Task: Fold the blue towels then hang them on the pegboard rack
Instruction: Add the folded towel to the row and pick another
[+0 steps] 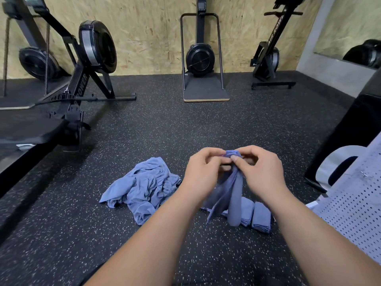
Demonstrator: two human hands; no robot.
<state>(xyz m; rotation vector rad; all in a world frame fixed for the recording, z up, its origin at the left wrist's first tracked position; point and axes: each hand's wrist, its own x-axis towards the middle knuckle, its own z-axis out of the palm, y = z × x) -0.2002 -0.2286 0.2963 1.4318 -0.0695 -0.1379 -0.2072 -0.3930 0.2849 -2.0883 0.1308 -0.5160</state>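
Note:
A blue towel (231,195) hangs bunched from both hands above the speckled floor. My left hand (203,172) and my right hand (261,168) pinch its top edge close together, fingers curled round the cloth. A crumpled pile of blue towels (144,186) lies on the floor to the left of my hands. Two folded blue towels (260,216) lie side by side behind the hanging one. A white perforated pegboard rack (354,207) stands at the right edge.
Black rowing machines (82,65) stand to the left and along the wooden back wall (144,34). A ski machine on a flat base (203,87) is at centre back. A black box (354,129) sits to the right, beside the rack.

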